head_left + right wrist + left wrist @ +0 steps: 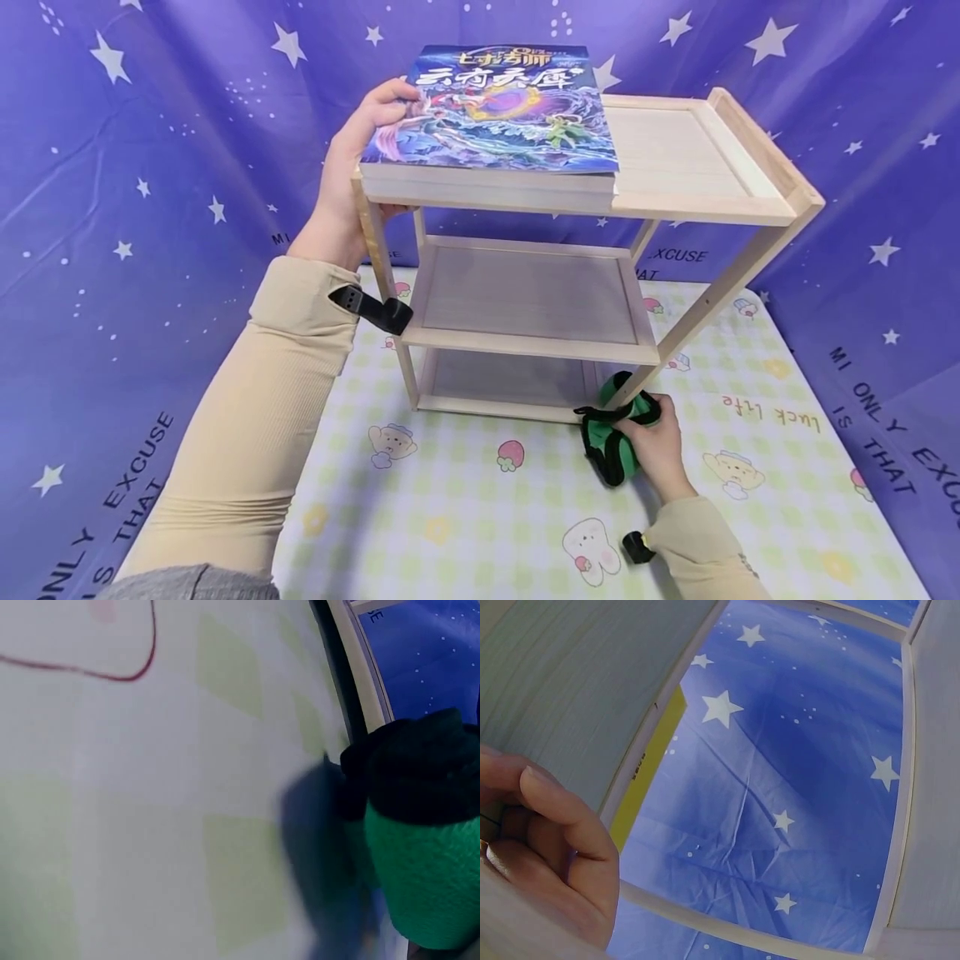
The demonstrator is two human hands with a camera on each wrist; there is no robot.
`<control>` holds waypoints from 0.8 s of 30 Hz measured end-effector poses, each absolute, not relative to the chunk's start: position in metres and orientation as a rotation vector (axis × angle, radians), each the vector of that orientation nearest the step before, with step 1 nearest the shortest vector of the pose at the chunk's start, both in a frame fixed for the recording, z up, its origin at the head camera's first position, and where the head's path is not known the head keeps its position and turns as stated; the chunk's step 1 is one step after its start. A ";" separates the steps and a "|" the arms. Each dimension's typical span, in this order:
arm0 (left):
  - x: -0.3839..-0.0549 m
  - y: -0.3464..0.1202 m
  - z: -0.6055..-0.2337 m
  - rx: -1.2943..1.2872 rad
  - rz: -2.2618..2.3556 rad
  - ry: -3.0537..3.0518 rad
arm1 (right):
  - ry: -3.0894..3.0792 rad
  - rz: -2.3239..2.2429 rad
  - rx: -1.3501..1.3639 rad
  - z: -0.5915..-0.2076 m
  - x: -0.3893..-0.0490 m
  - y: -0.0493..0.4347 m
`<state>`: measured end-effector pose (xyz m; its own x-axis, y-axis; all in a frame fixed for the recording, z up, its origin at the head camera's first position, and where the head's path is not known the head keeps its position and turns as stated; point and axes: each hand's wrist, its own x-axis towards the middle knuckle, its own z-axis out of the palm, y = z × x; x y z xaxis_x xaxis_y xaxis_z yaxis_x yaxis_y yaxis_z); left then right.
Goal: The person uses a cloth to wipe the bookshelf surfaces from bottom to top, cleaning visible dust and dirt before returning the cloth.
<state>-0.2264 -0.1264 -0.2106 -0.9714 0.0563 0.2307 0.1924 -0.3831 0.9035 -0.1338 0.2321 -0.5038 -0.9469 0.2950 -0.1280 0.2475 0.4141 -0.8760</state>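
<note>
A light wooden three-tier rack (528, 348) stands on the table. On the left part of its top shelf lies a thick book (495, 185) with a blue, colourful cover. My left hand (341, 187) grips the rack's top left edge, with fingers against the book's left side; the left wrist view shows curled fingers (581, 825) just under the top board. Low at the rack's front right leg, my right hand (663, 454) holds a soft-looking green item with black edging (621, 446). Its exact kind is unclear. In the right wrist view the green item (424, 877) hides the fingers.
A checked tablecloth (465, 508) with cartoon prints covers the table. Purple-blue curtains (172, 275) with white stars hang behind and on both sides. The rack's middle shelf (525, 292) and bottom shelf (510, 379) sit below the book. Black wrist straps (375, 310) show at both cuffs.
</note>
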 end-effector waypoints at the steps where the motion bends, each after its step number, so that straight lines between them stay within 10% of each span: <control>1: -0.226 -0.126 -0.210 -0.341 -2.522 -1.696 | -2.610 1.582 -0.499 -0.503 -0.133 0.232; 24: -0.224 -0.132 -0.208 -0.295 -2.497 -1.807 | -2.650 1.469 -0.628 -0.483 -0.124 0.238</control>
<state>-0.2241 -0.1316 -0.2077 -0.9808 0.0749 0.1802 0.1478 -0.3179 0.9365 -0.1236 0.2377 -0.4832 -0.9166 0.3699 -0.1517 0.3247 0.4671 -0.8224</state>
